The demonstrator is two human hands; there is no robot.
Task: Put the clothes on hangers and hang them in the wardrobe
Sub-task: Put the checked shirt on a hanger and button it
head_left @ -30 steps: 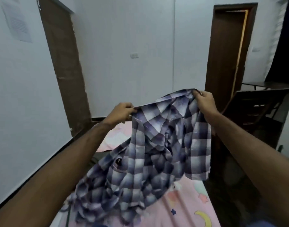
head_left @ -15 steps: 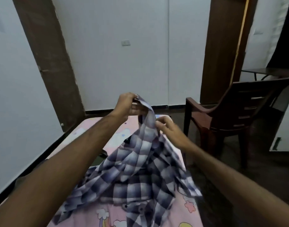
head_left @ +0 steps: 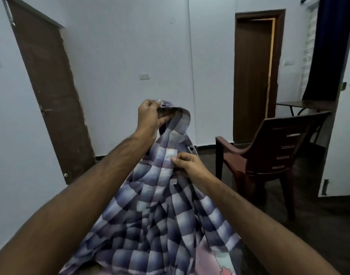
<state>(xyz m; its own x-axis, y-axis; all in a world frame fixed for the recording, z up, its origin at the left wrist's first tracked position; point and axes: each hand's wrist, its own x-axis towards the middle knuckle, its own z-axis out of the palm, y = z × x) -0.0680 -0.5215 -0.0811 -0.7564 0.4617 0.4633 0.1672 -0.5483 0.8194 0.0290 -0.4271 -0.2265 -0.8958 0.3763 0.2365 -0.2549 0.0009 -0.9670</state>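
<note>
A purple and white checked shirt (head_left: 154, 215) hangs in front of me, its lower part draped down over a pink printed bedsheet (head_left: 215, 262). My left hand (head_left: 150, 116) grips the collar at the top and holds it up. My right hand (head_left: 188, 164) pinches the button edge of the shirt lower down, near a dark button. No hanger and no wardrobe are in view.
A dark brown plastic armchair (head_left: 269, 155) stands to the right of the bed. Behind it is a small table (head_left: 301, 105) under a dark curtain. A brown door (head_left: 49, 86) is on the left wall and another door (head_left: 253, 76) at the back.
My left hand has raised the collar higher. My right hand has slid from the shirt's far shoulder down to the button edge below the collar. My view has tilted up.
</note>
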